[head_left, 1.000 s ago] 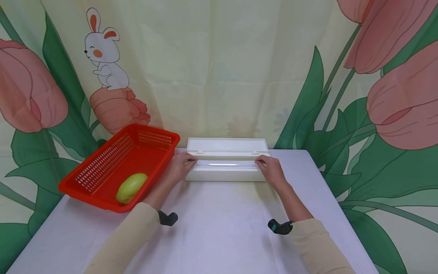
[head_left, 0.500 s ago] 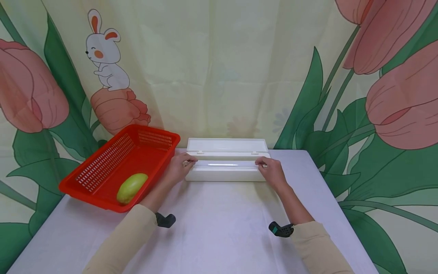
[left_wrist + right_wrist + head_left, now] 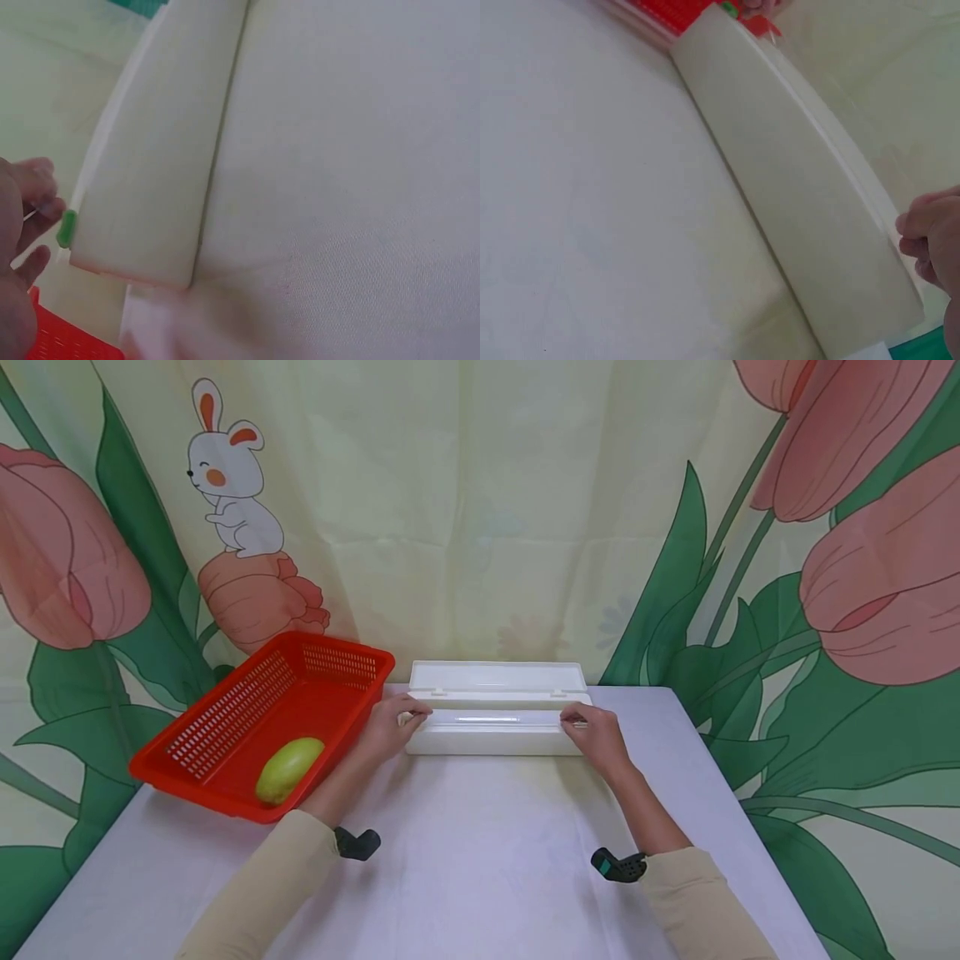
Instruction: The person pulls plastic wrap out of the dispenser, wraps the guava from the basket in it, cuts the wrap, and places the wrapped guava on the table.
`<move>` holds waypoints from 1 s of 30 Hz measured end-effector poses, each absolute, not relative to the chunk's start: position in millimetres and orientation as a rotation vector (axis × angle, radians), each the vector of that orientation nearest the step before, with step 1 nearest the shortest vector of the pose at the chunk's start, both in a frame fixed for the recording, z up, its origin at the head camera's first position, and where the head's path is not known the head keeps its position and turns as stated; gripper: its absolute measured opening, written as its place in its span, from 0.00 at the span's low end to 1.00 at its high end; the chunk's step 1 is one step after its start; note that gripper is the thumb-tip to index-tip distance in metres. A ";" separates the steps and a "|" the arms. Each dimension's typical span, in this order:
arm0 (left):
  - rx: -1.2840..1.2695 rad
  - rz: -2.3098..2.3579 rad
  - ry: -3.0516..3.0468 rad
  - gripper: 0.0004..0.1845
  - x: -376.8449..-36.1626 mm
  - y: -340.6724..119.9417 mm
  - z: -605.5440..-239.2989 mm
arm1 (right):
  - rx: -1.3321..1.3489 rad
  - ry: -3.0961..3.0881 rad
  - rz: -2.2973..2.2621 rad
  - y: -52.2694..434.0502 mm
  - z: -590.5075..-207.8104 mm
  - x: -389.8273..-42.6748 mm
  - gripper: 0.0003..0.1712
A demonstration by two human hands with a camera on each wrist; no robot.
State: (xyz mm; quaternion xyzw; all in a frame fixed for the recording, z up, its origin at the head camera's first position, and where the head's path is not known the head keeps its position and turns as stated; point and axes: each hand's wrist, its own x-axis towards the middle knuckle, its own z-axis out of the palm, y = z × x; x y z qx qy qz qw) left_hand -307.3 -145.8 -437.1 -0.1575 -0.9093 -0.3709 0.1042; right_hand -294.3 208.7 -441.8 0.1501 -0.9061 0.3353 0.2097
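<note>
From the head view, a long white plastic-wrap dispenser box [image 3: 495, 731] lay across the far middle of the white table [image 3: 480, 860], its lid [image 3: 497, 677] tipped open toward the curtain. The left hand [image 3: 390, 727] pinched at the box's left end and the right hand [image 3: 596, 733] at its right end, fingertips curled in on the top front edge where a shiny strip of film [image 3: 487, 720] showed. A red basket [image 3: 225, 752] holding a green mango [image 3: 288, 768] sat just left of the box.

In the left wrist view, the fingertips [image 3: 41, 195] met beside a small green tab [image 3: 67, 227] at the box end [image 3: 142, 187]; what exactly they nipped could not be told.

In the right wrist view, curled fingers [image 3: 926, 229] sat on the box's [image 3: 802, 217] upper edge near its end.

Judging from this, the step called for both pinches to hold level and pull evenly, keeping the box flat on the table so that nothing skewed or bunched.
</note>
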 end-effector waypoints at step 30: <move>-0.581 -1.185 -2.591 0.10 -293.8 -150.1 -437.4 | 0.458 -2.490 0.970 221.6 -436.3 -281.3 0.07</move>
